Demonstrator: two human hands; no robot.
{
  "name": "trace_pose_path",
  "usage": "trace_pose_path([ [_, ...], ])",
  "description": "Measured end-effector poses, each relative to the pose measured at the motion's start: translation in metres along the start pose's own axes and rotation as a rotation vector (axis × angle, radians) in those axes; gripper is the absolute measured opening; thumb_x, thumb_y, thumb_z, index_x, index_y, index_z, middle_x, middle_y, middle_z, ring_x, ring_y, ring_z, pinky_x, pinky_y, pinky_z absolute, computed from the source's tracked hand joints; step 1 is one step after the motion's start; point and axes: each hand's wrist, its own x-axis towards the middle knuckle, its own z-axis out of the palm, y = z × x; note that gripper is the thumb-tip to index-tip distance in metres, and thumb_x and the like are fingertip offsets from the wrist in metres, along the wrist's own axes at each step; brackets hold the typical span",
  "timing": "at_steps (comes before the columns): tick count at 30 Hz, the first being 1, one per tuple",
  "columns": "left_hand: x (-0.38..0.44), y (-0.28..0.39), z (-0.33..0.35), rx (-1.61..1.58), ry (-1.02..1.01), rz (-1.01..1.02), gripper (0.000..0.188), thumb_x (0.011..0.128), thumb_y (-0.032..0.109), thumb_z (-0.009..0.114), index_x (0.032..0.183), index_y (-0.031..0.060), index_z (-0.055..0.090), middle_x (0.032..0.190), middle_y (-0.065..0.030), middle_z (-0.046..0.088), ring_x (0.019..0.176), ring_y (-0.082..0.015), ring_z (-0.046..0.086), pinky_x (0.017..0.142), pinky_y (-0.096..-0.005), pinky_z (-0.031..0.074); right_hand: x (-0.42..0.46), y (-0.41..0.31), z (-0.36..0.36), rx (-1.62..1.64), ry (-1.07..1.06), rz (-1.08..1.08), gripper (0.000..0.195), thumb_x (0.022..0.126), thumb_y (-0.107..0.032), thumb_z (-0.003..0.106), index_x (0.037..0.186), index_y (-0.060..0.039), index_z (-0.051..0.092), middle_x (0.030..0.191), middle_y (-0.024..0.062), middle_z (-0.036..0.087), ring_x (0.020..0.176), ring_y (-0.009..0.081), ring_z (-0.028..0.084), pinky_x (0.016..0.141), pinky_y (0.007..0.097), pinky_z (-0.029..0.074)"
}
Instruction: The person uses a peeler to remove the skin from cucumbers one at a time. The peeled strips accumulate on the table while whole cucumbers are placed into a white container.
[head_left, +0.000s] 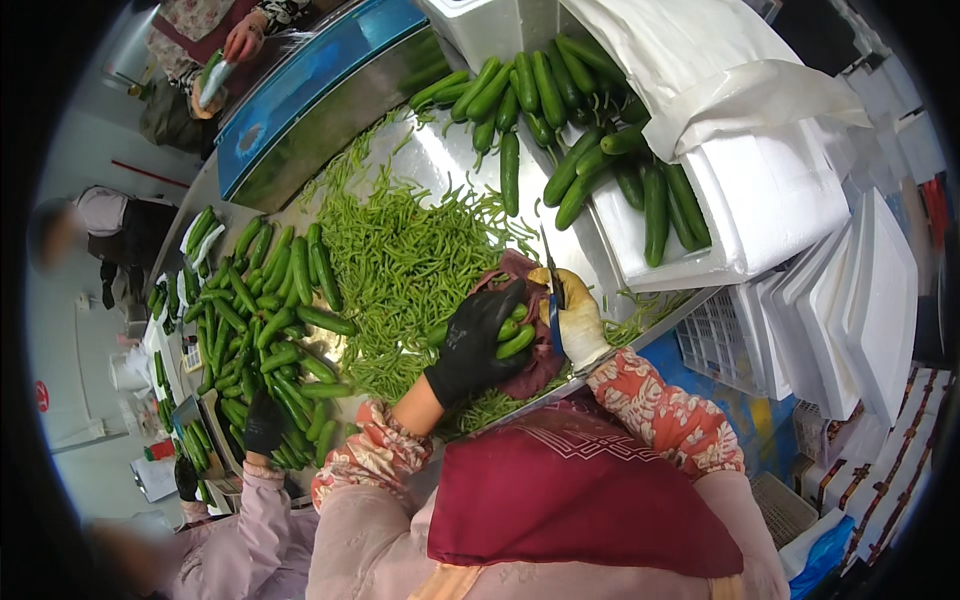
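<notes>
My left hand (480, 341), in a black glove, is closed around several small cucumbers (516, 339) whose ends show at its right side. In a pale, yellow-stained glove, my right hand (576, 315) holds scissors (554, 300) with blue handles, the blades pointing away from me. A dark red cloth (534, 367) lies under and between both hands at the table's near edge. Beyond my left hand spreads a heap of thin green stems (409, 255) on the metal table (439, 161). A pile of cucumbers (262, 322) lies to the left.
A white foam box (776, 202) with cucumbers (656, 214) and a white sheet stands at the right, foam lids (847, 315) beside it. More cucumbers (525, 90) lie at the far side. A co-worker's black-gloved hand (264, 424) reaches into the left pile; another person handles a cucumber beyond the blue-topped barrier (322, 82).
</notes>
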Motion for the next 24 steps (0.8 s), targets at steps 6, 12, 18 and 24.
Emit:
trace_pose_path([
  [6, -0.008, -0.004, -0.006, -0.193, 0.005, -0.077, 0.077, 0.070, 0.024, 0.076, 0.134, -0.0016, 0.043, 0.113, -0.0192, 0.059, 0.102, -0.0375, 0.058, 0.090, -0.0453, 0.045, -0.021, -0.015, -0.001, 0.137, -0.039, -0.271, 0.043, 0.080, 0.008, 0.061, 0.121, -0.0034, 0.054, 0.111, 0.0086, 0.064, 0.098, 0.0162, 0.062, 0.083, 0.0272, 0.050],
  [12, -0.010, -0.010, 0.005, 0.056, -0.090, 0.041, 0.081, 0.066, 0.025, 0.077, 0.135, -0.0012, 0.042, 0.112, -0.0195, 0.057, 0.103, -0.0368, 0.055, 0.090, -0.0479, 0.042, -0.012, -0.037, 0.023, -0.433, -0.018, -0.448, 0.038, 0.076, 0.003, 0.065, 0.113, -0.0062, 0.062, 0.098, 0.0098, 0.067, 0.089, 0.0240, 0.065, 0.078, 0.0318, 0.051],
  [18, -0.004, -0.005, 0.004, -0.100, -0.051, -0.060, 0.078, 0.064, 0.024, 0.076, 0.132, 0.0006, 0.045, 0.113, -0.0202, 0.057, 0.104, -0.0370, 0.055, 0.090, -0.0468, 0.043, -0.003, -0.025, 0.020, -0.019, -0.031, -0.150, 0.035, 0.082, 0.006, 0.057, 0.117, -0.0024, 0.058, 0.100, 0.0025, 0.062, 0.082, 0.0123, 0.060, 0.077, 0.0244, 0.049],
  [24, -0.017, -0.023, 0.018, 0.086, -0.249, -0.014, 0.082, 0.064, 0.025, 0.076, 0.134, -0.0017, 0.042, 0.114, -0.0191, 0.058, 0.108, -0.0350, 0.054, 0.090, -0.0465, 0.043, -0.010, -0.037, 0.023, -0.405, -0.153, -0.552, 0.029, 0.083, 0.005, 0.057, 0.109, -0.0062, 0.063, 0.083, 0.0007, 0.063, 0.077, 0.0065, 0.058, 0.068, 0.0235, 0.048],
])
